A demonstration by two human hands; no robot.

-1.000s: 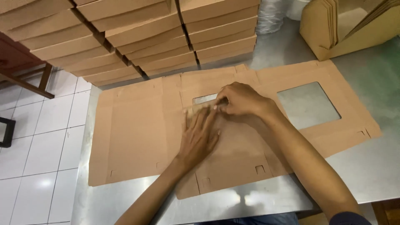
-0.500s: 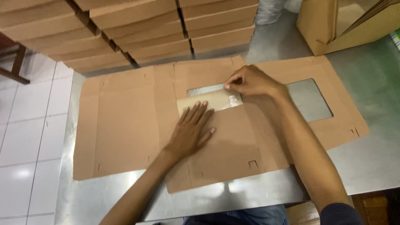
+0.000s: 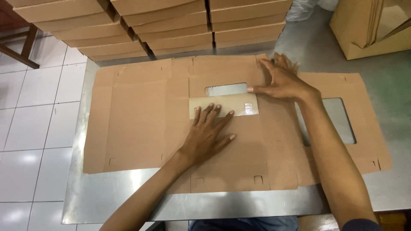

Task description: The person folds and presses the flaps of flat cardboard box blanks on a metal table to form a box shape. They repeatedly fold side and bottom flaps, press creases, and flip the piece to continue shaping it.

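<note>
Both hands flat on cardboard sheet [image 3: 141, 119]: left hand [image 3: 207, 134], right hand [image 3: 280, 81], fingers splayed.

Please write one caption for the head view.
Left hand presses a flat brown cardboard box blank; right hand rests beside its window cutout.

A brushed stainless-steel desk [image 3: 128, 201] fills most of the frame, its bare metal showing along the lower edge and at the right, where it catches soft, blurred glare from overhead light. To the left lies a floor of glossy white square tiles [image 3: 30, 128] with thin dark grout lines, mirroring pale patches of light. In the upper left corner a dark wooden furniture leg [image 3: 19, 45] with a slanted brace stands on the tiles. Across the top run rows of stacked flat brown cardboard boxes [image 3: 171, 25]. At the upper right sits an open brown cardboard carton [image 3: 364, 38] on the desk, with a crumpled clear plastic bag [image 3: 306, 8] just beside it.
</note>
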